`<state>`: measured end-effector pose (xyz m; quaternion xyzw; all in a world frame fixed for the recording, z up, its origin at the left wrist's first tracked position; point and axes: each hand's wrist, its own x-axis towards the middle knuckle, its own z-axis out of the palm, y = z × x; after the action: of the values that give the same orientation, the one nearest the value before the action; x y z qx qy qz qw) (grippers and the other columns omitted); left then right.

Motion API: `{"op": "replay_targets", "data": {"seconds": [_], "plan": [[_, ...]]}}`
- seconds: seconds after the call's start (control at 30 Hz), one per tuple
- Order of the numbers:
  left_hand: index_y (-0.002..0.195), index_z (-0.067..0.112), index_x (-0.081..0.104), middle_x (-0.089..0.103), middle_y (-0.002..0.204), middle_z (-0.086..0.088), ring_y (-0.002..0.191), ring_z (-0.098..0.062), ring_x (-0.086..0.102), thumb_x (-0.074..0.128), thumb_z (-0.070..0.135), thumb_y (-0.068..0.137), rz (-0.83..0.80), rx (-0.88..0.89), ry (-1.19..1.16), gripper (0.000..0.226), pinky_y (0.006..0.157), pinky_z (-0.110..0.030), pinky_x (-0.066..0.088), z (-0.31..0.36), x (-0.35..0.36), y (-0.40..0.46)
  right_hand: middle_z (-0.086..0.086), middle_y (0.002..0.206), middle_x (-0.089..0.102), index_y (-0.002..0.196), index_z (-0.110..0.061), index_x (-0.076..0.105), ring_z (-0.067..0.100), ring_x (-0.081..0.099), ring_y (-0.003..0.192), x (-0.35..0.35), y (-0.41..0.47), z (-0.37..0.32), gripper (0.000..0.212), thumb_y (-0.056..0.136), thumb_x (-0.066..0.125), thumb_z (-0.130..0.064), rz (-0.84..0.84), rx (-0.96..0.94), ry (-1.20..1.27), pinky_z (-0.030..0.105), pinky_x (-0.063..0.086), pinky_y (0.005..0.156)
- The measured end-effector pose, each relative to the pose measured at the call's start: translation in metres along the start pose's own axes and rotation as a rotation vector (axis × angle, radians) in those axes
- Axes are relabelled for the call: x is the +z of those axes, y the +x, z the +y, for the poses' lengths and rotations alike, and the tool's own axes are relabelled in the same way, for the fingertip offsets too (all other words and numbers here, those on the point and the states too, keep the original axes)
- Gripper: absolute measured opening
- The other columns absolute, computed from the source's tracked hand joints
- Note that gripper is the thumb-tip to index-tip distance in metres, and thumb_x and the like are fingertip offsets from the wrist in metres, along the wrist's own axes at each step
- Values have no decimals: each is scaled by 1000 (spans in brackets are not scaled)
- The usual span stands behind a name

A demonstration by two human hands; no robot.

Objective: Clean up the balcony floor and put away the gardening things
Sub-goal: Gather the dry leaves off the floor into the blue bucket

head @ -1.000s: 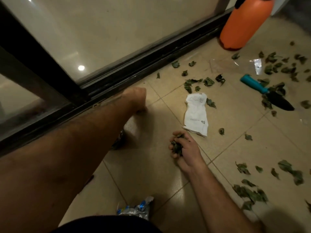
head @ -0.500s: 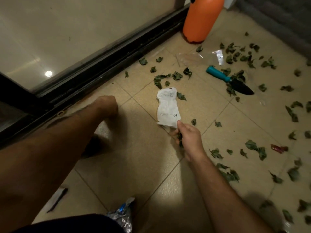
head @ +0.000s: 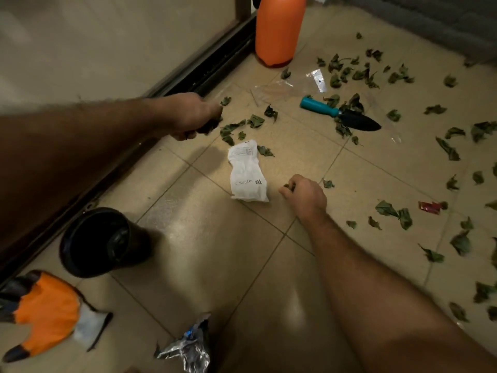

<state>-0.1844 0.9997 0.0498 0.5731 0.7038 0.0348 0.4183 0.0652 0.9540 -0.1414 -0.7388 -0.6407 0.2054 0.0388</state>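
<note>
Left hand (head: 188, 115): curled round gathered dry leaves (head: 231, 129), near door track. Right hand (head: 305, 196): pinching leaf scraps beside white packet (head: 247, 175). Trowel (head: 341, 115), orange sprayer (head: 278, 30) awaiting storage on floor.

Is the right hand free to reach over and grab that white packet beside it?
Probably, but not cleanly. The white packet lies right beside the right hand with bare floor tile between, but its fingers already seem curled around a few dried leaves.
</note>
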Motion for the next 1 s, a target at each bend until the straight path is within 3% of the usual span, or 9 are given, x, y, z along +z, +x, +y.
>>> {"op": "replay_targets", "data": {"seconds": [0.17, 0.33, 0.47, 0.63, 0.73, 0.8, 0.87, 0.93, 1.0], "plan": [[88, 14, 59, 55, 77, -4, 62, -13, 46, 52, 30, 99, 11, -27, 81, 21, 54, -26, 40, 14, 24, 11, 1, 62, 47, 68, -14, 50, 13, 39, 56, -1, 3, -4, 18, 82, 62, -17, 30, 102, 522, 25, 30, 51], [77, 14, 56, 59, 79, -8, 67, -17, 52, 62, 19, 91, 16, -46, 11, 16, 58, -30, 45, -13, 53, 15, 11, 61, 59, 70, -12, 51, 17, 49, 47, -7, 11, -20, 21, 79, 66, 1, -57, 237, 977, 21, 38, 40], [98, 12, 56, 58, 81, -5, 64, -13, 51, 56, 20, 97, 56, -93, -209, 8, 54, -25, 42, -37, 64, 8, 10, 89, 69, 100, -9, 66, 17, 57, 70, 8, 23, -41, 13, 89, 59, -10, -89, 174, 869, 22, 42, 54], [111, 14, 52, 53, 78, -3, 57, -10, 44, 54, 27, 100, 240, -130, -756, 18, 47, -24, 35, -67, 91, 11, -1, 83, 65, 89, -12, 69, 17, 61, 78, 22, 19, -62, 27, 88, 68, -39, -29, 98, 490, 25, 45, 63], [116, 17, 57, 49, 74, 1, 56, -9, 42, 62, 40, 94, 318, -145, -966, 32, 46, -23, 37, -84, 110, 13, 0, 86, 64, 96, -13, 68, 17, 60, 80, 24, 16, -71, 23, 84, 73, -32, -80, 127, 399, 26, 45, 62], [115, 14, 62, 52, 74, 0, 59, -10, 47, 66, 35, 93, 317, -121, -939, 31, 49, -23, 44, -90, 116, 14, -1, 75, 63, 81, -15, 67, 17, 60, 74, 21, 13, -74, 5, 83, 71, -18, -201, 75, 651, 27, 45, 61], [113, 9, 63, 58, 79, -4, 63, -12, 56, 65, 18, 94, 340, -112, -962, 21, 54, -23, 53, -93, 113, 18, -2, 71, 66, 73, -17, 67, 15, 63, 69, 10, 7, -75, 11, 82, 72, -15, -445, -70, 763, 28, 47, 62], [113, 6, 61, 60, 81, -6, 62, -11, 59, 60, 6, 95, 352, -110, -1037, 18, 55, -22, 55, -96, 107, 22, 0, 79, 72, 81, -19, 72, 14, 67, 72, -3, 7, -72, 6, 83, 75, -23, -720, -153, 613, 28, 49, 63], [111, 7, 61, 59, 78, -5, 57, -8, 56, 58, 4, 96, 335, -113, -1046, 15, 50, -19, 50, -100, 101, 25, 1, 83, 73, 89, -16, 75, 16, 64, 74, -10, 11, -67, 19, 82, 77, -34, -766, -174, 479, 30, 49, 65]]}}
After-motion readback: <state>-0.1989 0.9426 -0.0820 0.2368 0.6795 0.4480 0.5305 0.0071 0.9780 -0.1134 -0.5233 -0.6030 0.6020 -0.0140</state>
